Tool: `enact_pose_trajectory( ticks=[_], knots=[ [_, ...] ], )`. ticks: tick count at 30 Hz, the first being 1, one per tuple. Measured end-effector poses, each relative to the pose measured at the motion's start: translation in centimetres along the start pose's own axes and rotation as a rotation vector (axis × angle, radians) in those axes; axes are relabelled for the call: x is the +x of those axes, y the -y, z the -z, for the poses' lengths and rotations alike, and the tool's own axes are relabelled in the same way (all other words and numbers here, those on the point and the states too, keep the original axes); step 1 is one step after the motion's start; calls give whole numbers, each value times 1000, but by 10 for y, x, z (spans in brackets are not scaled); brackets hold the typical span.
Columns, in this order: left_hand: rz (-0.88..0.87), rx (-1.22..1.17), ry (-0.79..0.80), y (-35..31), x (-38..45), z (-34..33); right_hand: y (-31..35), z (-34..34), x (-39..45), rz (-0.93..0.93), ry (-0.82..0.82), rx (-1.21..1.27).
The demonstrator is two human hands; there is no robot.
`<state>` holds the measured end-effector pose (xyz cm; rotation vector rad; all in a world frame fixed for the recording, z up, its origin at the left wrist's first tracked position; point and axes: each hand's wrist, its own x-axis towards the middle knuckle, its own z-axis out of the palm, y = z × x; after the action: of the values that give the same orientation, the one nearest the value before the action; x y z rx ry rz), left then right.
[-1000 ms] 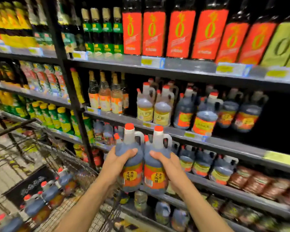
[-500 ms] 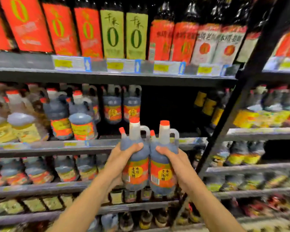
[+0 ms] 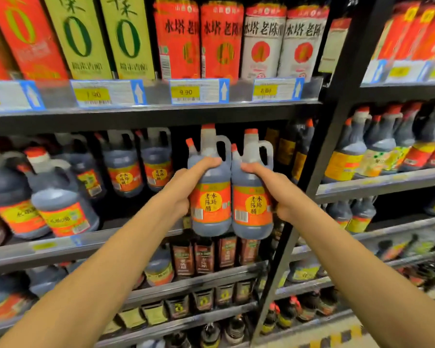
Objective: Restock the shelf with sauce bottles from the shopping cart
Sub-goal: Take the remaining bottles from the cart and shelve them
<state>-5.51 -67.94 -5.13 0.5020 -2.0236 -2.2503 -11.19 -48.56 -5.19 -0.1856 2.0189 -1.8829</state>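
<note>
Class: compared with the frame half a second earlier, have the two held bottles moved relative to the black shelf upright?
Yes. The two held bottles have moved right, toward the black shelf upright, the right bottle now nearly meeting it, into the dark gap beside matching bottles.

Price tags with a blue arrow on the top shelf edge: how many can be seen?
4. One at the far left, cut by the frame; one under the green-labelled bottles; one under the red-labelled bottles; one under the white-labelled bottles. The blurred right bay may hold more.

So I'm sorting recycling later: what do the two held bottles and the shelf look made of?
The left bottle and right bottle look like translucent plastic: moulded handles, dark liquid showing through, glossy paper-like labels. The shelf looks like dark painted metal, judging by its thin edge.
</note>
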Motion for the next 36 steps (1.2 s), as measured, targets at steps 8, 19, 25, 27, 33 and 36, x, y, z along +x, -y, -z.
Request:
enact_pose_trajectory(
  ticks=[8, 19, 25, 27, 33, 36],
  knots=[
    [-101, -29, -45, -7, 48, 13, 13, -16, 48, 125, -35, 8],
    [-307, -89, -240, 39, 89, 22, -32, -38, 105, 248, -205, -3],
    [-247, 14, -390, 41, 112, 22, -46, -39, 132, 287, -136, 116],
    [-238, -5, -344, 41, 120, 25, -45, -38, 141, 278, -136, 121],
    [-279, -63, -273, 40, 137, 25, -36, -35, 170, 247, -135, 120],
    [-304, -89, -281, 41, 143, 21, -34, -36, 181, 261, -125, 122]
  ],
)
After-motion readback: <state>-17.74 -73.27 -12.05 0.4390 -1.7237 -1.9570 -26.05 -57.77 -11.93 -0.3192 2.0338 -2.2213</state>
